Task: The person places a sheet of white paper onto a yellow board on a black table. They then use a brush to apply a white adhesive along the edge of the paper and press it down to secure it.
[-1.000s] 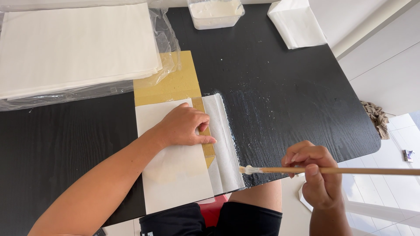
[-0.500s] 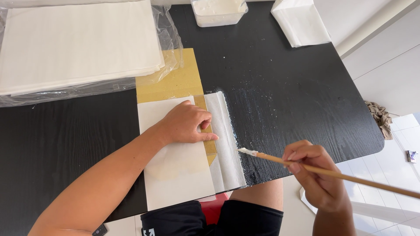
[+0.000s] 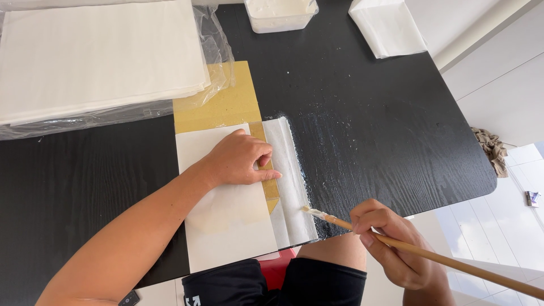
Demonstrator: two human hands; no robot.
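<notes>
My left hand (image 3: 241, 158) lies flat on a white sheet (image 3: 226, 226) that sits over a yellow card (image 3: 224, 102) on the black table (image 3: 368, 130), fingertips pressing near the sheet's right edge. A narrow white paper strip (image 3: 292, 181) runs along that edge, wet-looking. My right hand (image 3: 391, 243) grips a long wooden-handled brush (image 3: 453, 263); its bristle tip touches the strip's right edge near the table's front.
A stack of white paper in clear plastic wrap (image 3: 96, 62) fills the back left. A white tub of paste (image 3: 280, 12) stands at the back, with a folded white cloth (image 3: 388, 25) to its right. Paste smears mark the table right of the strip.
The brush has tilted from level to slanting down-left, and its tip has moved up onto the strip's lower right edge. My left hand has stayed pressed on the sheet.
</notes>
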